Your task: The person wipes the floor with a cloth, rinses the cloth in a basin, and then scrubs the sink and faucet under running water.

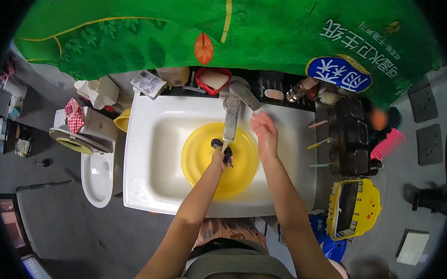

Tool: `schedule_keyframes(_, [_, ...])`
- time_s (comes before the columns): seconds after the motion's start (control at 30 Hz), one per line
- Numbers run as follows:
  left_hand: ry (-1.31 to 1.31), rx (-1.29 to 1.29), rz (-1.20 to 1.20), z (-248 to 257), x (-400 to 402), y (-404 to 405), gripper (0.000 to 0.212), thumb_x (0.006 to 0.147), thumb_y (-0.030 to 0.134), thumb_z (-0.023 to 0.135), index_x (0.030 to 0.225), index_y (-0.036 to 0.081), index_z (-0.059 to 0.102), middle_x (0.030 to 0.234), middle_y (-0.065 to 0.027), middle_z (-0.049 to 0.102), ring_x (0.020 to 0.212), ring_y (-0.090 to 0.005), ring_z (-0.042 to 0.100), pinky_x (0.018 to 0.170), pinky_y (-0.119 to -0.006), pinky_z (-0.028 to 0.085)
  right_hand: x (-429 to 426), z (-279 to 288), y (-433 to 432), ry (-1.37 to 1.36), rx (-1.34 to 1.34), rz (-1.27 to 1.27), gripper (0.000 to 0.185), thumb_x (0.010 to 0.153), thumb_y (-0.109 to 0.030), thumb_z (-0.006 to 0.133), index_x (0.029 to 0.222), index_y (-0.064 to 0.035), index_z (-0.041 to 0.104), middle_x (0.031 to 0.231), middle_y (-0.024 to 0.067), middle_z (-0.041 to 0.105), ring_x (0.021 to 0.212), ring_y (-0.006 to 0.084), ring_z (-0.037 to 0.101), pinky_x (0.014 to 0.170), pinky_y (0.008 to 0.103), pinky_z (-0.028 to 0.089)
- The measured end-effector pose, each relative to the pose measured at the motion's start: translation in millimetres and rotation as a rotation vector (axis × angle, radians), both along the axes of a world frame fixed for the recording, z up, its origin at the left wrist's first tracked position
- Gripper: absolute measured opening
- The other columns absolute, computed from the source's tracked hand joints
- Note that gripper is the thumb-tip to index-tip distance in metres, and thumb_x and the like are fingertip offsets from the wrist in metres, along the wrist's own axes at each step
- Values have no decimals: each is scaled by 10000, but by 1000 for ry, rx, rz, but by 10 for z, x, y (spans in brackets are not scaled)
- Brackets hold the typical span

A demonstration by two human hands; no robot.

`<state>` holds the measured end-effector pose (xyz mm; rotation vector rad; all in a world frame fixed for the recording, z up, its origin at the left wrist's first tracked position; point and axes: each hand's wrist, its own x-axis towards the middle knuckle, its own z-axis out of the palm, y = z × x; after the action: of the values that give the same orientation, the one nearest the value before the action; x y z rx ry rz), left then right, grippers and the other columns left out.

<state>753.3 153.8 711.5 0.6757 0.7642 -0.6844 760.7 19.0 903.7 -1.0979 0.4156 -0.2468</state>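
Observation:
A yellow plastic basin [197, 175] sits in the white sink [164, 202]. Over the basin, my left hand [219, 158] grips a small dark cloth [228, 156] beneath the spout of the metal faucet [230, 119], where a stream of water comes down. My right hand [264, 135] is raised to the right of the basin, its fingers apart and holding nothing, just below the faucet's lever [250, 98].
Behind the sink stand a red soap dish [213, 81], a pink soap bar [274, 94] and bottles. A black holder with toothbrushes [349, 137] and a yellow basket [370, 209] are at the right. A toilet [97, 179] stands left; green packaging [138, 23] spans the top.

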Motion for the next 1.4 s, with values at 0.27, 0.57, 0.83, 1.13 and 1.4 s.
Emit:
schedule_keyframes(0.27, [-108, 183, -111, 494, -293, -134, 338, 787, 369, 640, 831, 43, 565, 675, -50, 564, 507, -151, 530, 408, -284, 450, -440, -1509, 139, 897, 138, 391, 159, 802, -187, 590, 937, -103, 596, 838, 9, 610, 650, 115, 547, 504, 262, 418])
schedule_keyframes(0.57, [-247, 668, -33, 529, -444, 409, 226, 833, 213, 601, 784, -7, 624, 617, -17, 550, 488, -97, 469, 445, -221, 353, -490, -1405, 577, 715, 224, 6, 297, 803, -223, 636, 1028, -54, 541, 880, 33, 580, 670, 121, 553, 560, 278, 459])
schedule_keyframes(0.83, [-278, 779, 126, 287, -457, 251, 219, 834, 185, 607, 844, -32, 638, 714, -50, 606, 650, -118, 528, 634, -248, 424, -740, -1393, 328, 400, -228, -135, 199, 843, -171, 607, 974, -33, 547, 815, -11, 543, 716, 63, 472, 665, 203, 391])
schedule_keyframes(1.13, [-429, 939, 30, 693, -508, 136, 271, 837, 154, 557, 1058, -1, 579, 949, -75, 607, 749, -174, 573, 704, -283, 458, -605, -1117, 348, 254, -342, -104, 252, 798, -129, 646, 1001, 12, 594, 805, -1, 551, 748, 88, 509, 676, 219, 422])
schedule_keyframes(1.4, [-38, -244, -42, 580, -354, 202, 262, 869, 236, 430, 1002, 44, 549, 949, -112, 593, 820, -251, 580, 769, -363, 480, -821, -756, 636, 172, -1293, 661, 311, 689, -112, 576, 997, -104, 615, 983, 95, 543, 832, 286, 570, 702, 395, 479])
